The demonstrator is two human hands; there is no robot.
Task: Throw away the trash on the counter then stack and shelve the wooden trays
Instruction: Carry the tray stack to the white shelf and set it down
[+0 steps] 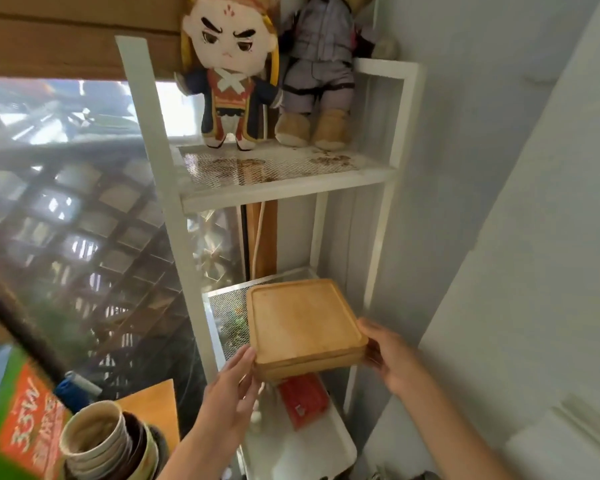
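Trays (305, 327), wooden and stacked, sit partly on the mesh middle shelf (227, 306) of the white rack (167, 188). We hold them with our left hand (231, 393) and right hand (390, 355), fingers clamped on the stack's near corners. Two plush dolls (229, 74) stand on the shelf above.

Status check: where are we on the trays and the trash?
Stacking looks done: the wooden trays sit as one pile. In hand: left hand and right hand hold its near corners, the pile partly on the mesh shelf. Left: push it fully in and let go. The counter is out of view, so trash is unconfirmed.
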